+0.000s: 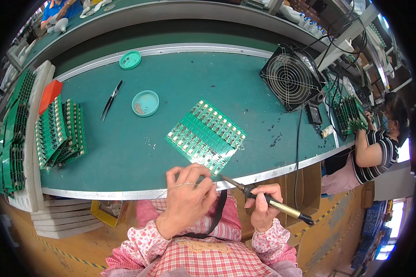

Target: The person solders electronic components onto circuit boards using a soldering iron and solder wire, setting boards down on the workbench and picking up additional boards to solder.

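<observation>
A green circuit board panel (205,135) with rows of small white and dark parts lies askew on the bench mat near the front edge. My right hand (263,210) grips a soldering iron (284,208), its tip at the board's near corner. My left hand (186,201) is closed beside that corner, fingertips at the board's near edge. A thin solder wire (186,183) runs across its curled fingers; the wire's end is hidden.
Stacked circuit boards (60,134) stand at left, near tweezers (111,100) and two round dishes, one nearer (145,103) and one farther (130,59). At right are a fan (291,78), scattered dark bits (275,136), a cable (299,138) and a seated co-worker (376,150).
</observation>
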Demonstrator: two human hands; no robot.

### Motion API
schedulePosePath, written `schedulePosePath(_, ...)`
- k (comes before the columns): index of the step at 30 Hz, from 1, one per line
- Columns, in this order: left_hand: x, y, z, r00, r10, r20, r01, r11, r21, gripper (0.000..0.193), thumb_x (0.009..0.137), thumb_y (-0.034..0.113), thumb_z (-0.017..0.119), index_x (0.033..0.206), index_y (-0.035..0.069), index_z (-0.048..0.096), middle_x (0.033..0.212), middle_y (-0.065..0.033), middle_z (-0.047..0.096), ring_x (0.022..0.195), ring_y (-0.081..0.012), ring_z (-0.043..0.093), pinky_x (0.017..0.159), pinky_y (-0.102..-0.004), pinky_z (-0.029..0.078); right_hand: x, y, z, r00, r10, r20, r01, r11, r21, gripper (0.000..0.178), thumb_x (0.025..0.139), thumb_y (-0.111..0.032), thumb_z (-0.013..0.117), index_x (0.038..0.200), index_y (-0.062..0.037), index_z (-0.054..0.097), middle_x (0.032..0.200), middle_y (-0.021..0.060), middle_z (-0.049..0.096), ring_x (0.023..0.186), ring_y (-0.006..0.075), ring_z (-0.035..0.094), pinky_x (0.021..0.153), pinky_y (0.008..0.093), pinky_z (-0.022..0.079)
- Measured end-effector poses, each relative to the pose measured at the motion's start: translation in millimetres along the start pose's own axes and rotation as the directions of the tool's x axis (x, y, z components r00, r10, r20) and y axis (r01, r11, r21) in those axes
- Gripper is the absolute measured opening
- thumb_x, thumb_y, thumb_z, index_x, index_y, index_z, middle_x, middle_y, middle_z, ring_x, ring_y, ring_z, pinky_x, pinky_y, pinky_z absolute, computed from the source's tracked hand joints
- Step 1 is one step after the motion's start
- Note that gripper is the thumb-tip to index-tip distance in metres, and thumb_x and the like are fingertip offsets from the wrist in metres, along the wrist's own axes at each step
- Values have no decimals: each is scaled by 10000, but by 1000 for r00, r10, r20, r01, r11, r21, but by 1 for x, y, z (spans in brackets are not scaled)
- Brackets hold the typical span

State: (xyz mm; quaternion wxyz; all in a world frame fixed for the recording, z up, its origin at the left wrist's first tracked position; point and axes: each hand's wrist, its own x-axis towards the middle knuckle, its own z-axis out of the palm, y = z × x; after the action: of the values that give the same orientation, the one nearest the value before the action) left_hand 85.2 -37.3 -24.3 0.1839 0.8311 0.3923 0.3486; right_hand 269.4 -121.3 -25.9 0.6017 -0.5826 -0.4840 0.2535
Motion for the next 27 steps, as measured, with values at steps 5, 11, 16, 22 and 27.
schedulePosePath(5,1,1,2,1000,-8,-5,8,1000,15,168,778,93,725,730,86,565,983,-24,615,1015,-232,593,874,-438,341,3,2,0,1000,15,13,-15,1000,6,168,937,-169,574,929,-1,583,691,96,653,513,135,636,482,261,496)
schedulePosePath(11,3,2,4,1000,-13,4,13,999,47,161,776,99,730,733,84,576,964,-21,612,1005,-235,592,869,-444,345,3,2,0,999,36,31,-37,999,27,157,938,-158,575,931,-1,581,687,97,649,521,133,637,494,261,500)
schedulePosePath(16,2,1,4,1000,-7,-6,8,999,47,154,769,96,729,735,84,580,974,-21,614,1002,-233,594,866,-439,350,4,3,-2,998,-9,65,10,1000,-8,171,945,-168,571,932,2,571,691,96,652,527,135,641,497,260,498)
schedulePosePath(22,-1,-2,3,1000,10,-17,-10,1000,10,161,767,90,724,736,85,567,993,-30,622,1019,-231,603,877,-426,362,0,6,-10,997,6,-82,-4,1000,22,188,953,-190,544,941,-3,549,757,121,659,527,125,623,491,259,488)
schedulePosePath(27,-1,-4,2,1000,21,-22,-21,1000,-5,171,763,84,723,736,83,554,1002,-37,625,1023,-235,610,890,-424,378,21,15,-13,990,-127,-62,118,985,-127,140,967,-128,562,1012,0,597,837,114,668,575,132,635,526,264,485)
